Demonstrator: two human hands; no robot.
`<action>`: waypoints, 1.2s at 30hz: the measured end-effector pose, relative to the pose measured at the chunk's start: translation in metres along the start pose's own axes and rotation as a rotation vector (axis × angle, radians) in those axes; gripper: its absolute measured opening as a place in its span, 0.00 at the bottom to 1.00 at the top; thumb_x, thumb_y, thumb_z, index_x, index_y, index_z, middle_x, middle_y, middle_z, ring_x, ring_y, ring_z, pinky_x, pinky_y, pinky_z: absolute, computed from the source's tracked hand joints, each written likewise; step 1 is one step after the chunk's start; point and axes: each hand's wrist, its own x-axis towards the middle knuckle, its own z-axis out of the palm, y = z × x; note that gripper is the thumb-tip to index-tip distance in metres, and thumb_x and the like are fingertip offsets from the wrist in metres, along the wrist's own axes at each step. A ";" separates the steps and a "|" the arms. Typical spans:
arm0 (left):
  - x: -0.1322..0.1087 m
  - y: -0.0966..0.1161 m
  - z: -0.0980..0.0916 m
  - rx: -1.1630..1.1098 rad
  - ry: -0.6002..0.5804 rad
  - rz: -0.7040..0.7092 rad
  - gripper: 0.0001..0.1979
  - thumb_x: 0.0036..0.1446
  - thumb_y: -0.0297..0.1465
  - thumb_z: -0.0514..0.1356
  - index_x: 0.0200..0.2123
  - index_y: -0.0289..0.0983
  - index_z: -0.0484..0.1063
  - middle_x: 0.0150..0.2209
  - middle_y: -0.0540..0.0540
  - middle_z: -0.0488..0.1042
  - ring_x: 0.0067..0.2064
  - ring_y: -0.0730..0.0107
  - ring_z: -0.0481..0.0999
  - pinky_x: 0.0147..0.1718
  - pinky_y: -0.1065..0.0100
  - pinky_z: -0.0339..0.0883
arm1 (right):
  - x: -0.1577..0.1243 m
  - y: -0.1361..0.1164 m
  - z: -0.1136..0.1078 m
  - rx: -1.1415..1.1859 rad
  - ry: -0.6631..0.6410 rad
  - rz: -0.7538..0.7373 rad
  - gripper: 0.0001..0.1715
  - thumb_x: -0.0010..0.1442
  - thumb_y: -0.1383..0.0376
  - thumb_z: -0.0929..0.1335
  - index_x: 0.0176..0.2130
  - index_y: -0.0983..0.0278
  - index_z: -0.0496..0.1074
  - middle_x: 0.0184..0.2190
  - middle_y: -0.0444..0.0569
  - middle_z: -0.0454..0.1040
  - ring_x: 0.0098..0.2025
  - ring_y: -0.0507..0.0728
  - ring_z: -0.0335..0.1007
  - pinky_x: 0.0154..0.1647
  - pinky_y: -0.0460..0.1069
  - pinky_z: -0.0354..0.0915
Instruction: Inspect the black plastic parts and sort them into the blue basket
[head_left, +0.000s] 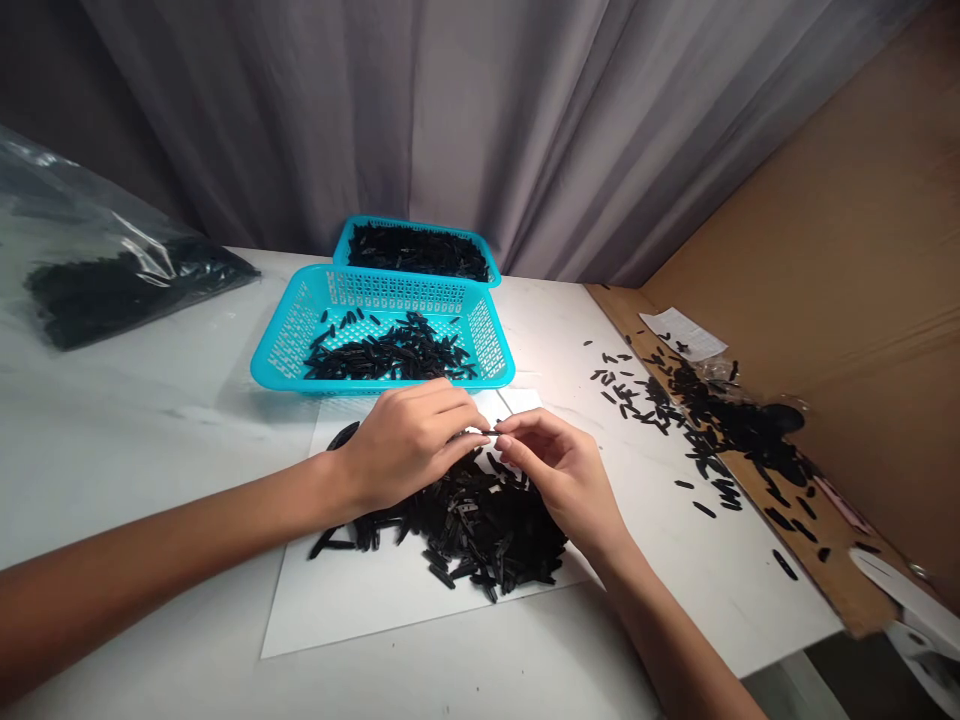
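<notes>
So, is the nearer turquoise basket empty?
No, the nearer turquoise basket holds a loose heap of small black plastic pieces.

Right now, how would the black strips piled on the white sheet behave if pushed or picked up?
The black strips look thin and flat, so probably light and unlikely to roll. A push would likely scatter them, like the strays on the table.

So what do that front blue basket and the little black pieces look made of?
Basket: likely moulded plastic, turquoise, slightly glossy, with perforated lattice walls. Black pieces: probably hard plastic, though coated metal is possible; thin, flat strips with a faint sheen.
</notes>
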 end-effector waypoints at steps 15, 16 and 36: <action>0.015 -0.006 -0.020 0.190 0.012 -0.128 0.09 0.61 0.28 0.61 0.45 0.35 0.73 0.43 0.44 0.76 0.46 0.58 0.72 0.46 0.58 0.65 | 0.000 0.002 0.002 -0.504 -0.295 -0.096 0.04 0.60 0.69 0.71 0.36 0.59 0.75 0.35 0.46 0.73 0.35 0.56 0.68 0.36 0.51 0.64; 0.014 -0.001 -0.018 0.153 -0.055 -0.086 0.07 0.62 0.28 0.60 0.44 0.35 0.74 0.42 0.44 0.76 0.45 0.59 0.73 0.44 0.60 0.65 | 0.000 0.002 0.002 -0.492 -0.280 -0.086 0.04 0.60 0.70 0.70 0.34 0.60 0.74 0.32 0.45 0.73 0.32 0.55 0.68 0.34 0.50 0.63; 0.005 0.007 -0.014 0.040 -0.453 -0.109 0.08 0.57 0.24 0.62 0.40 0.39 0.68 0.32 0.50 0.74 0.34 0.61 0.75 0.28 0.65 0.60 | 0.003 0.005 0.002 -0.271 -0.202 0.046 0.04 0.60 0.64 0.69 0.33 0.62 0.74 0.29 0.45 0.74 0.32 0.56 0.68 0.35 0.51 0.63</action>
